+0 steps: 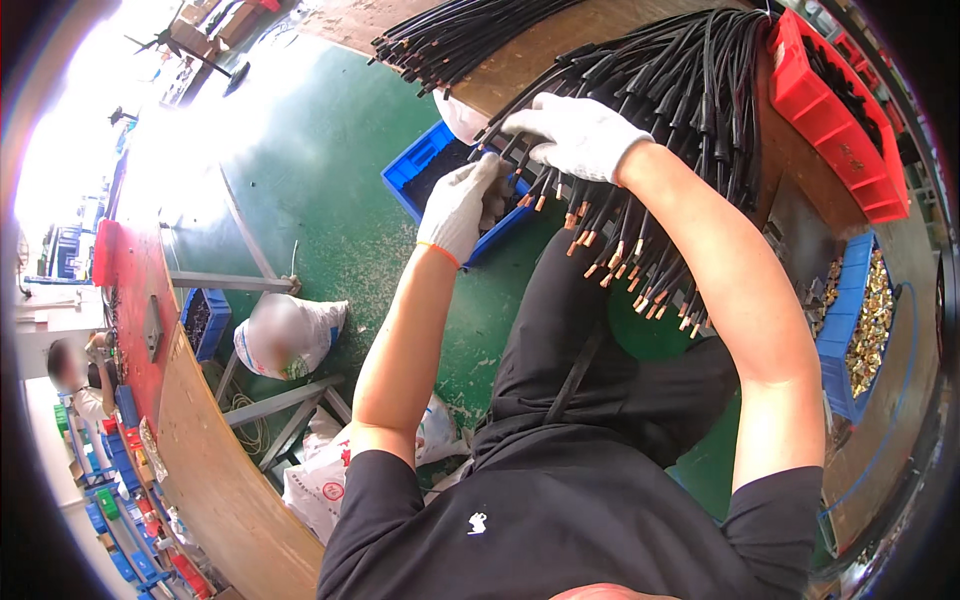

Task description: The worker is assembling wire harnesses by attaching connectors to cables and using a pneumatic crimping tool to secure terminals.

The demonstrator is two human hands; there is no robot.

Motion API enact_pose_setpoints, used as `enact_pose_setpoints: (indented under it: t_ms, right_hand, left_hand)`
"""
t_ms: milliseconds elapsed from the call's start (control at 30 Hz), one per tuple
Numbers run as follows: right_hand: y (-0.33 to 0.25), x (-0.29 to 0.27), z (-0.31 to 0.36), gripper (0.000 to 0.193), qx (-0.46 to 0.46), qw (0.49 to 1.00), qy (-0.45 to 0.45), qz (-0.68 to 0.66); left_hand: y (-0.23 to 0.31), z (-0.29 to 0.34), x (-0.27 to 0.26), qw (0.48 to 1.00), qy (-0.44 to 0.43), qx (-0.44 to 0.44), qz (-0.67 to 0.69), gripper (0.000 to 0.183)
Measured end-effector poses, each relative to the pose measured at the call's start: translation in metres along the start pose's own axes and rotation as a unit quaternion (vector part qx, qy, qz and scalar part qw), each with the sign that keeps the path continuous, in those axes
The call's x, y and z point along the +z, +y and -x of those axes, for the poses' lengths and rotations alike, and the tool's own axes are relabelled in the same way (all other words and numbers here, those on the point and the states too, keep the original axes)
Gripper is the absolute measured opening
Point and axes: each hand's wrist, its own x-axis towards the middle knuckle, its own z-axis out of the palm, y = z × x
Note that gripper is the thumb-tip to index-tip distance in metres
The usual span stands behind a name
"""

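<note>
A thick bundle of black cables (690,120) lies over the edge of the wooden workbench (520,65), its bare copper ends (600,265) hanging above my legs. My right hand (580,135), in a white glove, is at the left side of the bundle with its fingers curled over a black cable. Beside it, my left hand (460,205), also gloved, is closed in a pinch close to the cable ends. What sits between its fingertips is too small to make out. Below both hands is a blue bin (405,168) holding small black parts.
A second cable bundle (450,45) lies farther back on the bench. To the right are a red bin (845,150) with black parts and a blue bin (850,300) of brass-coloured fittings. White sacks (320,480) stand at left by a metal-framed table; another person (90,380) sits beyond.
</note>
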Motion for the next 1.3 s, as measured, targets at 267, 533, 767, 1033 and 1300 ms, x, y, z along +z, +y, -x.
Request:
enact_pose_setpoints:
  t_ms: [267, 533, 767, 1033, 1300]
  right_hand:
    - [0.008, -0.003, -0.008, 0.030, -0.023, 0.992, -0.092, 0.081]
    - [0.001, -0.008, 0.002, 0.027, -0.013, 0.993, -0.099, 0.062]
    - [0.006, -0.001, 0.010, 0.025, -0.029, 0.996, -0.071, 0.055]
    - [0.013, -0.003, 0.008, 0.021, -0.026, 0.999, -0.029, -0.014]
    - [-0.012, 0.000, -0.013, 0.040, 0.144, 0.988, -0.023, 0.056]
  left_hand:
    - [0.007, 0.004, 0.022, 0.998, -0.023, -0.007, -0.053, 0.034]
    - [-0.008, 0.021, 0.033, 1.000, 0.011, 0.000, -0.009, 0.040]
    - [-0.013, 0.033, 0.035, 0.999, 0.023, -0.009, 0.044, 0.042]
    - [-0.051, 0.015, -0.035, 0.979, 0.017, -0.044, 0.198, 0.019]
    - [0.019, -0.031, 0.001, 1.000, 0.005, 0.004, 0.013, 0.043]
